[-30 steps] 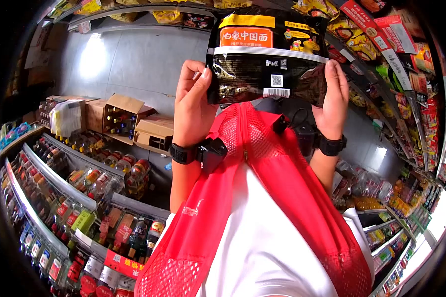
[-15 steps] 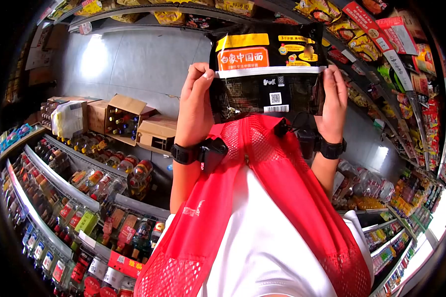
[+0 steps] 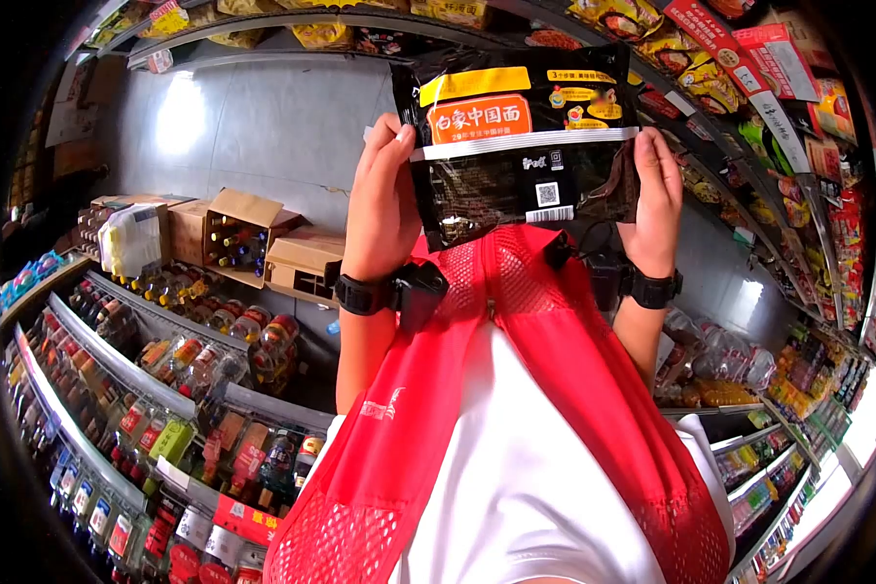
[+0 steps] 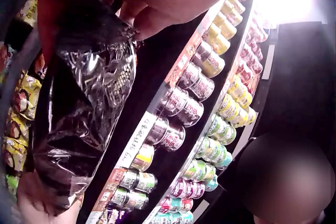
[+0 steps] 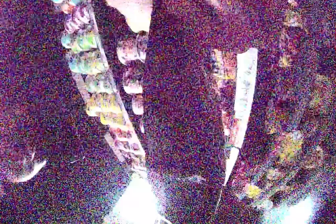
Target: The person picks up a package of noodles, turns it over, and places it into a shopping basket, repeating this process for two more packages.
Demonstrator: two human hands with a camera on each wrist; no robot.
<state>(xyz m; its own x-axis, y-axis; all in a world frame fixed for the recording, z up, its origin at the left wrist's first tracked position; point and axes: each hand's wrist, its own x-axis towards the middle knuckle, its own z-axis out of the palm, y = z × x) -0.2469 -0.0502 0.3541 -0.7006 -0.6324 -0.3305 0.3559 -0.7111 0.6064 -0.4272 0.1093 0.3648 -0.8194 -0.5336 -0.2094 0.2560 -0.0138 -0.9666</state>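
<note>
Packet (image 3: 521, 146), black and glossy, lies between the hands (image 3: 383, 209) (image 3: 656, 209), which pinch its left and right edges

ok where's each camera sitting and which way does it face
Head: on the head, facing forward and down at the black packet; left hand, right hand, red vest show.
Left wrist: worn there, facing black packet and shelved containers; left hand at top.
Right wrist: worn there, facing shelved containers; noisy, right hand unclear.
Both wrist views share shelved containers.

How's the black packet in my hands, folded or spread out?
Spread out: the head view shows the black packet spanning left hand to right hand, orange logo and barcode visible.
</note>
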